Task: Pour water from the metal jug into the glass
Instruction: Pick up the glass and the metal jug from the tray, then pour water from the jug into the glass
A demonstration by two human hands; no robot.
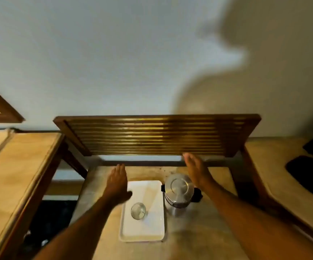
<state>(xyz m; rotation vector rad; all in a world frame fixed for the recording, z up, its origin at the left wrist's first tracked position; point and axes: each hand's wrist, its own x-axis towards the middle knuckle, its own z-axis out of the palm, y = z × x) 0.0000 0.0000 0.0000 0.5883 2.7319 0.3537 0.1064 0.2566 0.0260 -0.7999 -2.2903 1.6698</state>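
A clear glass (138,211) stands upright on a white tray (148,229) on a low stone-topped table. Right beside the tray stands the metal jug (179,192) with a round steel lid and a black handle pointing right. My left hand (117,183) hovers flat and open above the tray's far left corner, beyond the glass. My right hand (196,171) is open too, fingers together, held above and just right of the jug's lid. Neither hand holds anything.
A slatted wooden shelf (157,136) overhangs the far side of the table (195,233), just beyond my fingertips. Wooden legs (249,177) flank the table. A light counter (18,173) lies at left, and a dark object (307,175) rests on the surface at right.
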